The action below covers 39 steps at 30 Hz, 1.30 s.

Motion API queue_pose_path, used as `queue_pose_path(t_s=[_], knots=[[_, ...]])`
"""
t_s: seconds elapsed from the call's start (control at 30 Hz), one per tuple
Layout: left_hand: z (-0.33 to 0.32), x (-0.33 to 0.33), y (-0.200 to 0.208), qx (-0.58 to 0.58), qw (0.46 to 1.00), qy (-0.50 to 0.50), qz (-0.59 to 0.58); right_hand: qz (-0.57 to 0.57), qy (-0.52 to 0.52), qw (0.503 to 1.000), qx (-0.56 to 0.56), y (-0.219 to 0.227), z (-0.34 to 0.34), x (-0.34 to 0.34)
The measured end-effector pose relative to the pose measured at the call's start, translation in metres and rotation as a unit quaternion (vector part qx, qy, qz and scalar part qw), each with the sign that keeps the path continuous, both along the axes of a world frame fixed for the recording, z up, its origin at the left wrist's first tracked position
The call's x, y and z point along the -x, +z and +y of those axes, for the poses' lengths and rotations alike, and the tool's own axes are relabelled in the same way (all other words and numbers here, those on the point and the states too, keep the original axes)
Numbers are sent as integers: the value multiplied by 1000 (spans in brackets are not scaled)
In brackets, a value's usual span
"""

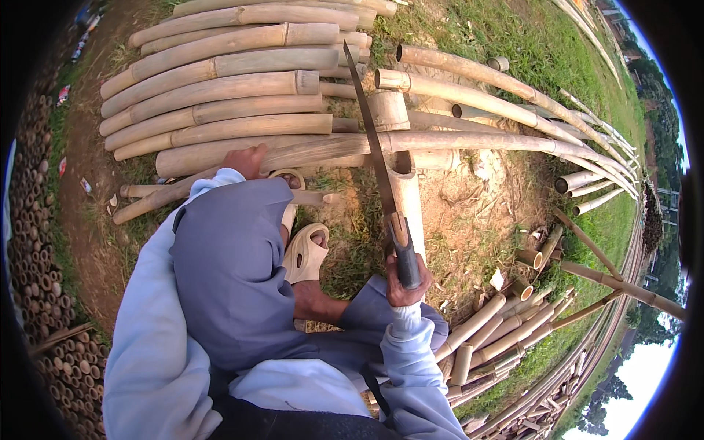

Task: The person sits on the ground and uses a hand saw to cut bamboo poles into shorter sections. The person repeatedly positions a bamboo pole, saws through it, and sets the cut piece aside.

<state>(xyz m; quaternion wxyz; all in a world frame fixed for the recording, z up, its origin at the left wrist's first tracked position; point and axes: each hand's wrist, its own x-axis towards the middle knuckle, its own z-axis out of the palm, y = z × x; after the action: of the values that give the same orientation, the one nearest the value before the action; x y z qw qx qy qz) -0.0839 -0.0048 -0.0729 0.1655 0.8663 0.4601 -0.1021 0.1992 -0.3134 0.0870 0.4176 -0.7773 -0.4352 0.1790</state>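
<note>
My right hand [405,284] is closed round the dark handle of a handsaw [376,147]. The saw's long, narrow blade points away from me and crosses a long bamboo pole [469,141]. At the crossing, the blade meets the pole or lies just over it; I cannot tell whether it has cut in. Further left along this pole, my left hand [247,161] grips it, its fingers partly hidden. Beneath the pole near the blade stands a cut bamboo post [405,194] with an open top end.
Several cut bamboo lengths [220,93] lie side by side at the far left. Long poles [477,71] stretch to the right. Short pieces [506,330] are heaped at lower right. My sandalled foot [306,253] is between the hands. Stacked bamboo ends [44,271] line the left edge.
</note>
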Motion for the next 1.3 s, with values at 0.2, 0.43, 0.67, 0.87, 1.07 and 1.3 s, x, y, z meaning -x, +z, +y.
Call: queue_pose_path(t_s=[0.2,0.43,0.67,0.87,1.07,1.3], knots=[[-4,0,-1,-38,999,-5,-23,60,-24,998,-19,-45,4,3],[-1,-4,3,-15,1000,11,5,91,20,996,-14,-49,8,2],[-8,-7,17,-35,999,0,2,42,19,999,-24,-49,-33,15],[-5,-7,15,-44,999,-10,-18,128,26,991,21,-48,12,-2],[-2,-4,14,-50,998,2,-36,22,3,1000,17,-31,-52,10],[-5,-8,13,-36,999,-1,-23,139,9,990,6,-58,11,-6]])
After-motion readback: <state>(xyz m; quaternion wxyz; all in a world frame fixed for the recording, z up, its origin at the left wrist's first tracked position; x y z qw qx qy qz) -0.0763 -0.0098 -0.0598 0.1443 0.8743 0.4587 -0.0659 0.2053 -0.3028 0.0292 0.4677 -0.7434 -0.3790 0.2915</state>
